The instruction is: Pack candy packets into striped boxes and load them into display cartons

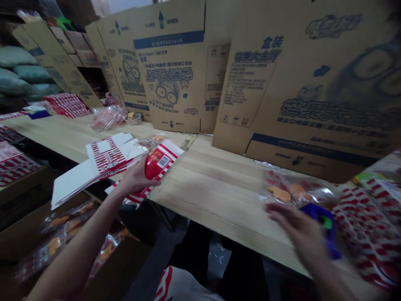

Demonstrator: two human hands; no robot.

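My left hand (137, 176) is closed around a red-and-white striped carton (164, 160) with a barcode, tilted above the table's front edge. Under and beside that hand lies a fanned pile of flat striped cartons (106, 155), some with white sides up. My right hand (296, 228), blurred by motion, reaches over the right of the table with fingers stretched out and nothing visible in them. Just beyond its fingertips are clear plastic packets (282, 190) with orange and red pieces. A blue tape dispenser (328, 234) is right beside this hand, partly hidden by it.
Tall printed cardboard boxes (175, 79) line the back of the wooden table (213, 179). Striped cartons (365, 225) are stacked at the right. More packets fill an open box (19, 246) below left. A clear bag (108, 118) and a small tub (134, 119) stand farther back.
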